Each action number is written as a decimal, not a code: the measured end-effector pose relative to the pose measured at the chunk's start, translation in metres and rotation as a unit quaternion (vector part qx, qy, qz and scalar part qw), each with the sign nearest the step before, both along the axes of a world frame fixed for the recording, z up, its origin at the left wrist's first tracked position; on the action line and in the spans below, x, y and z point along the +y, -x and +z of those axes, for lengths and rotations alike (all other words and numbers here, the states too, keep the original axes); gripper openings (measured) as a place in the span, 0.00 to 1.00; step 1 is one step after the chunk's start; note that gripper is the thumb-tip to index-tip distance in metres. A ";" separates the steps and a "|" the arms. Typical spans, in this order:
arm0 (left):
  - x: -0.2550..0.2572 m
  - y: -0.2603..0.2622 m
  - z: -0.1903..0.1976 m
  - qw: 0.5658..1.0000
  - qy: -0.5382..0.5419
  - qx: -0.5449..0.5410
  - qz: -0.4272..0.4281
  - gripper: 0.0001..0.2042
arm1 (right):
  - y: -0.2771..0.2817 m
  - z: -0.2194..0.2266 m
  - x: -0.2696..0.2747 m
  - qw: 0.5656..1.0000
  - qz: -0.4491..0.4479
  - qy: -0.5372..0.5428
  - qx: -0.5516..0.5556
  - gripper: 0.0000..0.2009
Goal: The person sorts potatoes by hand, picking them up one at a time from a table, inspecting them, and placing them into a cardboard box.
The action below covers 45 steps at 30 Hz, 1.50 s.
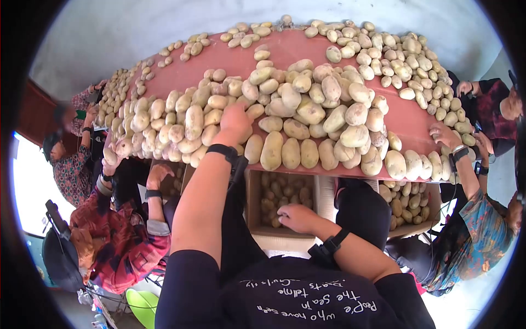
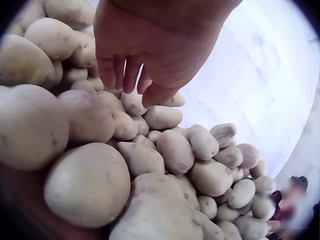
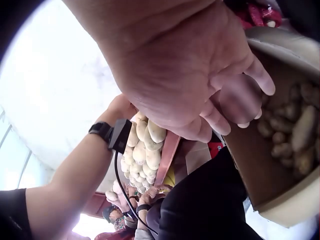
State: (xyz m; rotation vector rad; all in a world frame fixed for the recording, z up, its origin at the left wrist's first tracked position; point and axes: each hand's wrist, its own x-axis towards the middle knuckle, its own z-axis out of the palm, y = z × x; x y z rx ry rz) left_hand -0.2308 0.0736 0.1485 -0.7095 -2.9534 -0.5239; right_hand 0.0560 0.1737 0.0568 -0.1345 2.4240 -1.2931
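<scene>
My left hand (image 1: 235, 123) reaches over the heap of pale potatoes (image 1: 290, 101) on the red table. In the left wrist view its loosely bent fingers (image 2: 132, 72) point down, the tips right at a potato (image 2: 134, 104), with nothing held between them. Low in front of my body, my right hand (image 1: 300, 218) is over a cardboard box (image 1: 253, 205) holding potatoes. The right wrist view shows its fingers curled round one potato (image 3: 240, 99), dark and blurred there. More potatoes (image 3: 292, 132) lie inside the box below that hand.
A row of large potatoes (image 1: 290, 153) lines the near edge of the red table (image 1: 405, 118). Another box of potatoes (image 1: 408, 205) stands at the right. Other people sit close on both sides, one in a red checked shirt (image 1: 123, 247), one in a patterned shirt (image 1: 482, 230).
</scene>
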 end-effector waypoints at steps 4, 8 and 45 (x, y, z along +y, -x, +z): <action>0.023 0.010 -0.009 0.991 0.136 0.000 0.020 0.16 | 0.001 -0.001 0.000 1.000 0.010 0.007 -0.024 0.15; 0.027 0.016 -0.019 0.980 0.193 0.022 0.030 0.17 | 0.000 0.003 -0.001 0.999 0.012 0.012 -0.030 0.16; -0.052 -0.098 -0.018 0.857 -0.383 -0.337 -0.073 0.15 | 0.006 -0.023 -0.010 0.980 -0.160 0.119 -0.016 0.22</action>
